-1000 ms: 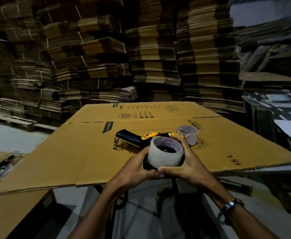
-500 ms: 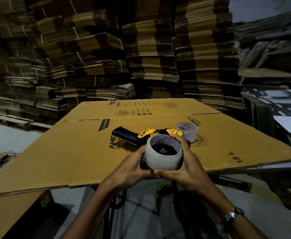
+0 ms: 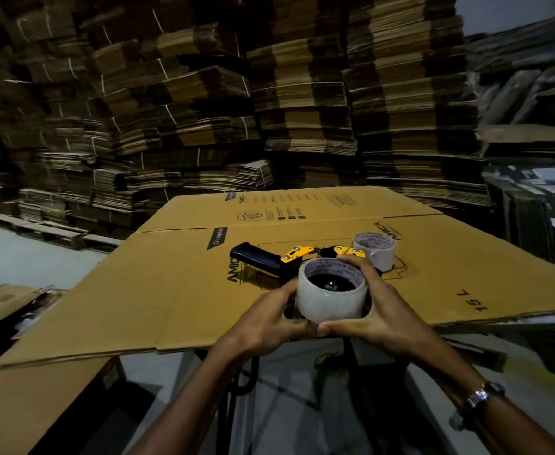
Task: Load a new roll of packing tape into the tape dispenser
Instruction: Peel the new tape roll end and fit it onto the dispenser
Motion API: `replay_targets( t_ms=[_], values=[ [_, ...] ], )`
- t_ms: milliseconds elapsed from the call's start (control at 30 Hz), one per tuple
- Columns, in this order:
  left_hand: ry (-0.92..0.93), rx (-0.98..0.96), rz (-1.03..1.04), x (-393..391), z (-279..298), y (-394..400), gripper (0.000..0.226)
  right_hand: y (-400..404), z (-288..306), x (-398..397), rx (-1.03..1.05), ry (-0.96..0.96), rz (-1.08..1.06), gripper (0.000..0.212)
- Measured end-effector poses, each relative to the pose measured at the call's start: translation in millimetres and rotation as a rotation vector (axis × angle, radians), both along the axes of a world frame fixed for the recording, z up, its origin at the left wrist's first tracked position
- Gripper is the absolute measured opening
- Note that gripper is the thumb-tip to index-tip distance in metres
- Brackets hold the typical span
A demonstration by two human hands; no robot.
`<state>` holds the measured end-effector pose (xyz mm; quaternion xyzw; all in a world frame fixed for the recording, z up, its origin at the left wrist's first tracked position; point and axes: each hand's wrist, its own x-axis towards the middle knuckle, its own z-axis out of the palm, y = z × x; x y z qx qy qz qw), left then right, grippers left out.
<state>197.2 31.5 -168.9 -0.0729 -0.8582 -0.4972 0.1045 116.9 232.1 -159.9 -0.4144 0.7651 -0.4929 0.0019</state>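
Holding the new roll (image 3: pixel 331 298) from both sides, the left hand (image 3: pixel 267 326) and the right hand (image 3: pixel 381 310) have their fingers curled around its wall, the right thumb lying across the near bottom edge and the right fingertips (image 3: pixel 351 259) reaching over the far rim. The roll stands with its open core facing up, so its axis is almost vertical, and inside the core a dark hub with a small metal centre is visible; it seems the roll is already sitting over the spindle of the dispenser (image 3: pixel 289 257). The dispenser lies flat on the cardboard sheet (image 3: pixel 171 290), its black handle pointing far left and its yellow parts just behind the roll. I judge the next move is to press the roll straight down along this axis until it is seated; both hands are equally close. An old core (image 3: pixel 374 254) stands to the far right, just beside the right fingers.
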Motion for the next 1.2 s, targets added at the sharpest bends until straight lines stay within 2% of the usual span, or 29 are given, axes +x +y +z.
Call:
replay_targets(
  t_ms=[200, 533, 900, 1200],
  values=[
    [-0.001, -0.051, 0.020, 3, 2, -1, 0.083, -1, -4, 5, -0.006, 0.030, -0.020, 0.111],
    [0.020, -0.063, 0.038, 4, 2, 0, 0.080, 1, 10, 1, 0.110, 0.139, 0.009, 0.103],
    [0.013, -0.060, 0.025, 5, 4, 1, 0.080, 3, 2, -1, 0.059, 0.038, 0.005, 0.108],
    [0.003, -0.141, 0.005, 6, 6, 0, 0.075, 2, 4, -1, 0.092, 0.047, 0.022, 0.113]
  ],
)
